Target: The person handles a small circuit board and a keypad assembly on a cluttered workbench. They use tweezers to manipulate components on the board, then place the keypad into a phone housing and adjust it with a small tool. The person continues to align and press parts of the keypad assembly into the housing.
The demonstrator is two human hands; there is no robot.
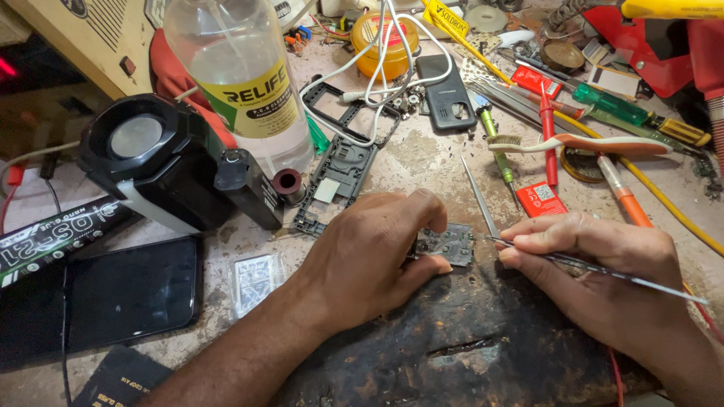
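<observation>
Left hand (373, 252) curled down over a small circuit board (451, 244), thumb and forefinger pinching its left edge, pressing it flat onto the dark scorched work mat (467, 339); right hand (596, 264) just right of the board, fingers closed round thin metal tweezers (596, 267), tips reaching in toward the board's right edge, exact contact too fine to call; a second slim metal probe (479, 200) lying slanted just above the board, tip pointing away.

Above and left of the board, an emptied black phone frame (339, 169), with a white cable (377, 75) looped over its upper part; further up from the board, a dark phone back cover (446, 94); well up and left, a clear plastic bottle with a yellow label (245, 83), upright; left of the board, a black magnifier lamp (154, 162) tipped on its side, lens facing up; far left and lower, a black phone (124, 294) lying screen-up, and between it and the board a small clear packet (253, 280).

Up and right of the board, a toothbrush with white and red handle (581, 143), a red-handled tool (548, 136), a green-handled screwdriver (490, 132), a small red card (543, 200); all apart from both hands.
</observation>
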